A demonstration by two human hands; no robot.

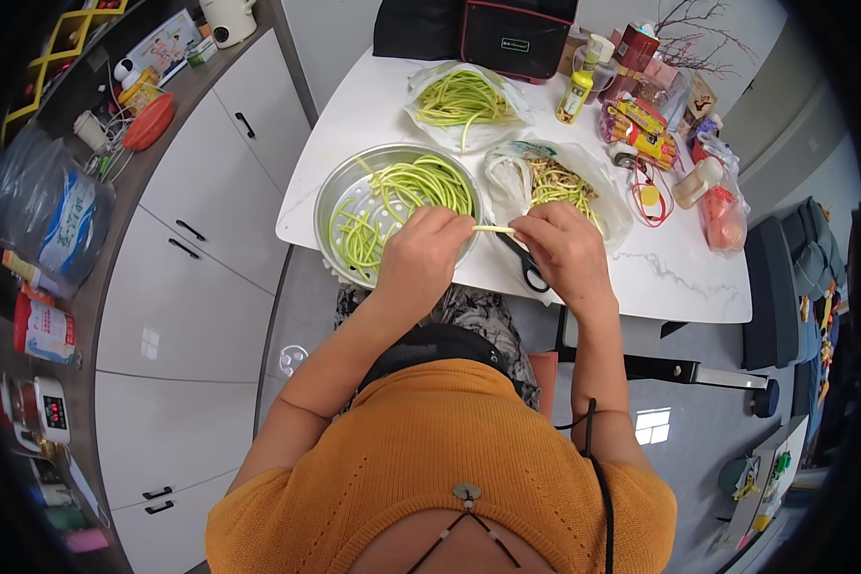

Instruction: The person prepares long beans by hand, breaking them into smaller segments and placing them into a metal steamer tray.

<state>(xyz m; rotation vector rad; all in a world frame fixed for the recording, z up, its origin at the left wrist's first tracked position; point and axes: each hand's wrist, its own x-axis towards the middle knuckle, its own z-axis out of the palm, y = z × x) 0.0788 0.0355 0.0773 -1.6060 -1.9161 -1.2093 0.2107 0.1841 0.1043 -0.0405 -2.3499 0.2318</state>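
Pale-green stem pinched btwn fingertips of L hand & R hand; metal bowl beyond L, scissors by R; prob. best w/ grips close, stem level.

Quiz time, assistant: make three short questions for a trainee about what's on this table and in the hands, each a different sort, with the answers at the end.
1. True or false: the left grip and the right grip hold the same pale green stem.

2. What does the perforated metal bowl contain?
A) Brown eggs
B) Long green stems
C) Red peppers

3. Short answer: on which side of the bowl, left or right, is the plastic bag of brownish stalks?

Key:
1. True
2. B
3. Right
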